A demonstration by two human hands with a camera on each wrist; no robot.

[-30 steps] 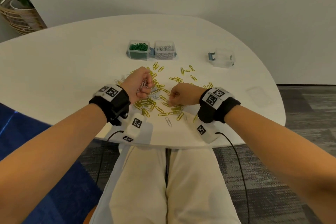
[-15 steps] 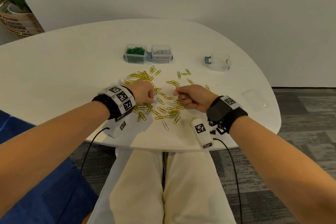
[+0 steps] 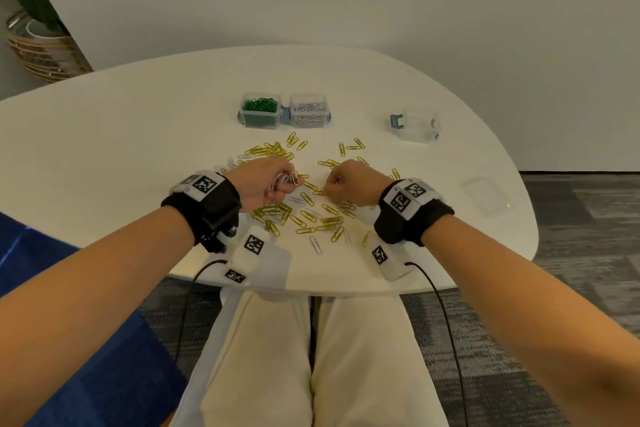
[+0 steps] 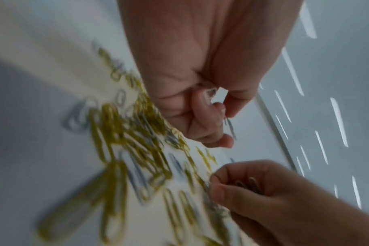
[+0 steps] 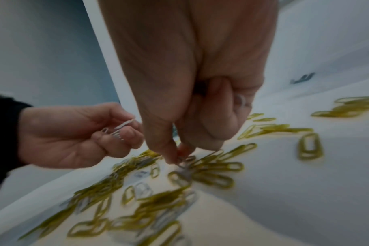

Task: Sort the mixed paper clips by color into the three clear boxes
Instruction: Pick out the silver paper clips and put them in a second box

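Yellow paper clips (image 3: 308, 215) mixed with a few silver ones (image 3: 316, 245) lie scattered on the white table (image 3: 104, 149). My left hand (image 3: 273, 180) is curled round a small bunch of silver clips (image 3: 285, 178) (image 5: 118, 129), held just above the pile. My right hand (image 3: 349, 182) reaches down into the pile, and its thumb and forefinger pinch a silver clip (image 5: 184, 160) lying on the table. More silver clips (image 5: 241, 101) sit tucked in its curled fingers. At the back stand a clear box of green clips (image 3: 259, 109), a box of silver clips (image 3: 309, 111) and an empty clear box (image 3: 417, 123).
A clear lid (image 3: 488, 196) lies flat near the table's right edge. A woven basket with a plant (image 3: 38, 48) stands on the floor at the far left. My legs are under the table's near edge (image 3: 311, 291).
My left hand has rolled so the bunch of silver clips shows again. My right hand has turned knuckles-up and dropped its fingertips onto the pile. The head view has tilted down a little.
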